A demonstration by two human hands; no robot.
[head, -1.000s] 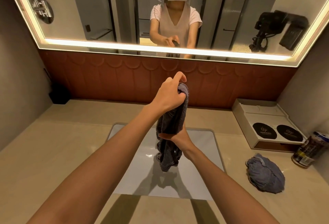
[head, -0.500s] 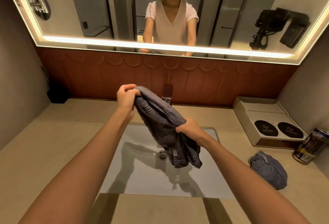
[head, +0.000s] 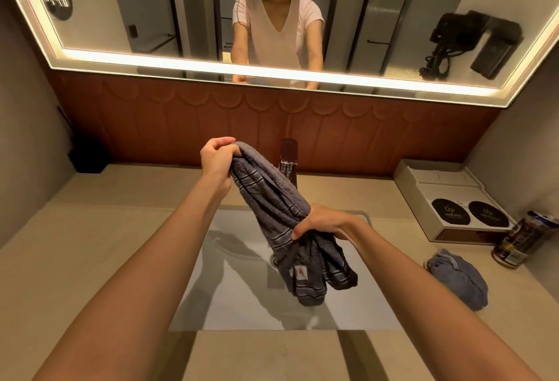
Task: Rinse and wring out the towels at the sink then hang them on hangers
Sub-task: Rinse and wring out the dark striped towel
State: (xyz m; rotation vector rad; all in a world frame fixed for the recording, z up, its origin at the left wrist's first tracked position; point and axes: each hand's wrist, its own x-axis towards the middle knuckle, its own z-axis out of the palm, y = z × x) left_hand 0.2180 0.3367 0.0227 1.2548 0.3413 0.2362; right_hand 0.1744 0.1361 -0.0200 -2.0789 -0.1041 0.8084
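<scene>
Head view, frame centre: left hand [head: 218, 159] and right hand [head: 325, 223] grasp grey towel [head: 272, 199] above sink [head: 242, 305]; wringing step, counter-twisting next.

I read the held towel [head: 272, 199] as dark grey with thin black stripe bands and a small pale label [head: 298, 273]. I read the bunched towel [head: 456, 280] as blue-grey, the counter [head: 90, 244] as beige, the sink basin [head: 242, 305] as pale grey, the wall panel [head: 181, 126] as reddish-brown with a scalloped pattern, the tray [head: 423, 181] as cream, its two coasters [head: 450, 212] as black
</scene>
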